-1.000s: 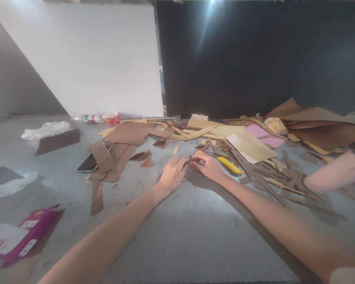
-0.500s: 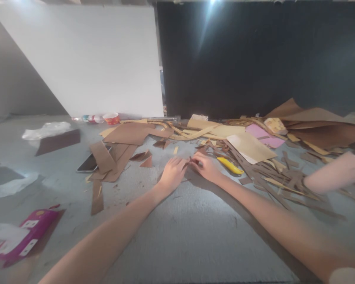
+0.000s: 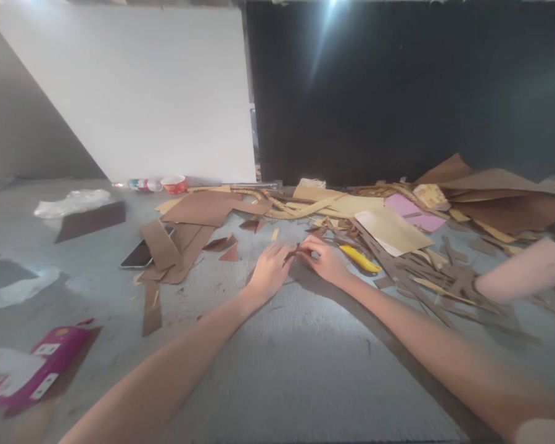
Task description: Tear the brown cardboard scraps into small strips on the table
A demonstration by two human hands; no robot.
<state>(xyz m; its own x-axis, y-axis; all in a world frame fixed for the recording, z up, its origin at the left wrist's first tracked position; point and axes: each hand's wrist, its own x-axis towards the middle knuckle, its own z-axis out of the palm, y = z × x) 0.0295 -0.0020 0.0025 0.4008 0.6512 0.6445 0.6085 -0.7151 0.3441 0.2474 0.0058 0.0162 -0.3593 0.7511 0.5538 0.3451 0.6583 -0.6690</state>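
My left hand (image 3: pixel 271 269) and my right hand (image 3: pixel 322 258) meet fingertip to fingertip over the middle of the grey table. Between them is a small dark brown piece (image 3: pixel 298 247), like a scrap of the brown sheet material around it. The fingers of both hands are closed in a pinch on it, and they hide most of its shape. Just right of my right hand lies a slim yellow object (image 3: pixel 359 259), its kind unclear. Small folded brown scraps (image 3: pixel 229 253) rest beyond my left hand.
Brown strips (image 3: pixel 444 283) are heaped at right, beside another person's forearm (image 3: pixel 527 271). At left lie a phone (image 3: pixel 139 255) partly under brown pieces and a purple tissue pack (image 3: pixel 65 345). A red paper cup (image 3: pixel 174 184) stands by the back wall.
Almost nothing differs. Both hands stay in place, with only a slight shift of the fingers around the small brown piece.
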